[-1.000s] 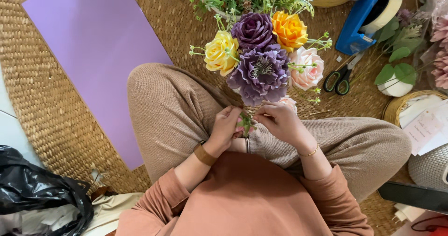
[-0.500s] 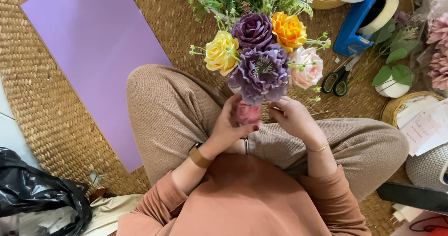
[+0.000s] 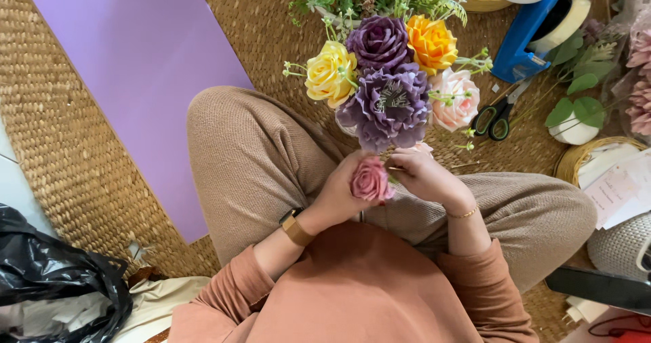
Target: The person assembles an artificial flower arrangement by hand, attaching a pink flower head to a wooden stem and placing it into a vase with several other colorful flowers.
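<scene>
Sitting cross-legged on a woven mat point(image 3: 81, 146), knees in tan trousers spreading to either side.

Holding a small dusty-pink rose point(image 3: 371, 179) in front of the lap, the left hand point(image 3: 337, 195) curling its grip around the bloom from below and behind, a tan watch strap point(image 3: 296, 228) showing at that wrist. Meeting it from the other side, the right hand point(image 3: 426, 176), its fingers closing on the stems just under the bouquet point(image 3: 390, 72); cannot tell exactly how many stems that grip is clasping, a thin gold bracelet point(image 3: 462, 213) circling that wrist.

Rising just above both hands, the bouquet: a large purple flower point(image 3: 388, 106) at the front, a yellow rose point(image 3: 330, 73) to the left, a pale pink rose point(image 3: 456, 99) to the right, a darker purple rose point(image 3: 378, 43) and an orange rose point(image 3: 432, 43) behind, greenery sprouting beyond.

Lying flat on the mat at the left, a lilac paper sheet point(image 3: 135, 65). Resting near the right of the bouquet, black-handled scissors point(image 3: 498, 112). Standing farther back, a blue tape dispenser point(image 3: 542, 24). Slumping at the lower left, a black plastic bag point(image 3: 54, 289).
</scene>
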